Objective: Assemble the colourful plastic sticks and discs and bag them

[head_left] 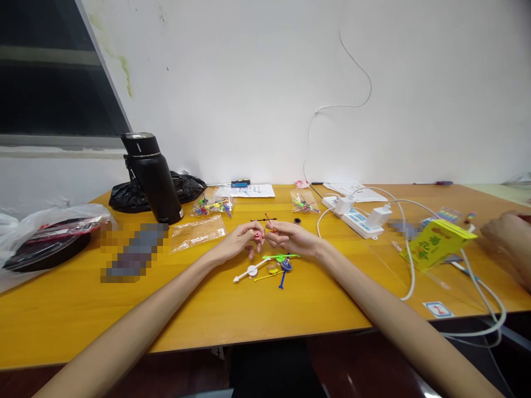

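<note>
Between the fingertips of my left hand (pixel 238 241) is a small pinkish-red round piece (pixel 258 236). My right hand (pixel 295 237), close beside it, pinches a thin red pointer (pixel 268 219) that sticks up from the fingers. The two red parts are apart. Just below my hands lie a white arrow spinner (pixel 252 271), a green one (pixel 281 257), a yellow one (pixel 272 270) and a blue one (pixel 286 265), bunched and partly overlapping. Behind my hands lie a black pointer (pixel 258 220) and a small black round piece (pixel 297 221).
Bags of coloured spinner parts (pixel 212 205) lie at the back. Left stands a black bottle (pixel 154 179) near a flat plastic bag (pixel 199 233). A power strip (pixel 352 216) with looping white cables, a yellow-green box (pixel 435 243) and another person's hand (pixel 504 237) are on the right.
</note>
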A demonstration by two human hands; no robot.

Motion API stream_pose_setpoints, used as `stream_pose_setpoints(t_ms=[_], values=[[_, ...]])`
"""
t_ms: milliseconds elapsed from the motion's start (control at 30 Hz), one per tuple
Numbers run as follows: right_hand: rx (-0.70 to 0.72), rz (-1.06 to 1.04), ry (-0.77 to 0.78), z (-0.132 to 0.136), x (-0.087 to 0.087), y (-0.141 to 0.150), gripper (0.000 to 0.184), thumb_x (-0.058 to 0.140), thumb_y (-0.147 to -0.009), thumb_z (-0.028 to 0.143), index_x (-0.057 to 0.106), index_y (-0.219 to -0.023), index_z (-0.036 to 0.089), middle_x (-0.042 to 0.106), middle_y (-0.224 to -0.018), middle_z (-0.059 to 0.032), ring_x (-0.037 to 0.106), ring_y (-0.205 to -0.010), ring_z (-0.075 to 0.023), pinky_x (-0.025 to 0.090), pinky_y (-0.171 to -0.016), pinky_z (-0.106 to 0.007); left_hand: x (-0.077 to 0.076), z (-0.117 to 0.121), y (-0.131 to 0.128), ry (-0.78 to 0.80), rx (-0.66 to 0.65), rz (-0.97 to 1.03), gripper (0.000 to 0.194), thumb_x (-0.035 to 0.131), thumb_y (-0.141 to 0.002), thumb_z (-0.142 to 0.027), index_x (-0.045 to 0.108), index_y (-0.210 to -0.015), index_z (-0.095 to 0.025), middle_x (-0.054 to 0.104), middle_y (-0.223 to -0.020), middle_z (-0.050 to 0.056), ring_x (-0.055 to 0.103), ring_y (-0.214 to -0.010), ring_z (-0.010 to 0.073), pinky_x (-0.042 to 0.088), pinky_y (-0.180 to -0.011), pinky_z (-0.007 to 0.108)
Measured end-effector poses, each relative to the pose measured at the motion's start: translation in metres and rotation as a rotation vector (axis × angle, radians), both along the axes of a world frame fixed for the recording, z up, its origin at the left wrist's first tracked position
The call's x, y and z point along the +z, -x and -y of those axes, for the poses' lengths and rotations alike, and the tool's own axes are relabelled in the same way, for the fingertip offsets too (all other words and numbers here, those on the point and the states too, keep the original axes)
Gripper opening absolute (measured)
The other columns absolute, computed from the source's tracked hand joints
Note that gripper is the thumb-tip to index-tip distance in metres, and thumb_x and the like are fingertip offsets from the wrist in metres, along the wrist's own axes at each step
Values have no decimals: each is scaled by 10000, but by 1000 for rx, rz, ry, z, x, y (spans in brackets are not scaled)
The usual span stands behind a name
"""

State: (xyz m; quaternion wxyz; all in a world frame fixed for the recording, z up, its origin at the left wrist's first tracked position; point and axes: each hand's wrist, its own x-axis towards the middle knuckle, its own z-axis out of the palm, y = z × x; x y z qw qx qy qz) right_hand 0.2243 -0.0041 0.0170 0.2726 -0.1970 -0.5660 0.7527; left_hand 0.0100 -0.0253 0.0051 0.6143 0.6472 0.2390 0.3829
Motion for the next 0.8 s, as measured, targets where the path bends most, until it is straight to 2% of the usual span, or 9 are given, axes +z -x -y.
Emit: stream_pose_setpoints(t_ms=[100,200,300,400,500,633,800], values=[[-198,-56,-2,-9,4,-7,210,653,-918,412,564,-890,223,288,-614,58,297,-575,-139,366,-608,-265,-1,-5,2,21,72,23,337,601,-903,-509,591,-902,-172,567,-802,34,544,-644,127,466,-487,216],[-337,-108,-14,-18,4,-13,205,702,-856,377,605,-934,215,400,-659,44,368,-600,-125,365,-601,-254,-3,-8,0,112,136,52,211,597,-869,-382,583,-897,-173,587,-848,41,556,-662,130,438,-477,208],[-437,-93,-68,-25,-1,-15,279,765,-786,359,639,-976,199,533,-719,33,482,-672,-108,396,-655,-243,-3,-9,-3,207,170,61,157,599,-821,-298,575,-913,-173,581,-846,26,544,-635,109,340,-459,179],[-526,22,-216,-30,-7,-14,336,777,-774,396,637,-1009,203,656,-789,14,575,-735,-120,437,-726,-266,-4,-9,-4,232,189,37,166,596,-810,-277,577,-933,-167,579,-818,14,511,-590,83,263,-474,173],[-568,153,-438,-29,-10,-12,326,753,-809,441,620,-985,200,739,-880,-37,655,-832,-162,476,-827,-323,-8,-9,-5,222,190,11,197,616,-826,-308,576,-954,-164,593,-800,15,496,-579,79,280,-511,191],[-617,276,-671,-23,-13,-11,280,692,-886,446,631,-998,197,766,-981,-91,705,-966,-213,487,-938,-380,-12,-10,-3,188,144,-49,232,638,-842,-344,588,-989,-172,617,-814,19,477,-577,79,301,-542,217],[-727,391,-818,-26,-24,-12,227,615,-956,424,636,-1049,219,775,-1009,-87,710,-985,-234,482,-930,-393,-10,-9,-1,112,79,-148,245,626,-867,-378,633,-984,-162,638,-825,31,450,-581,88,310,-548,238]])
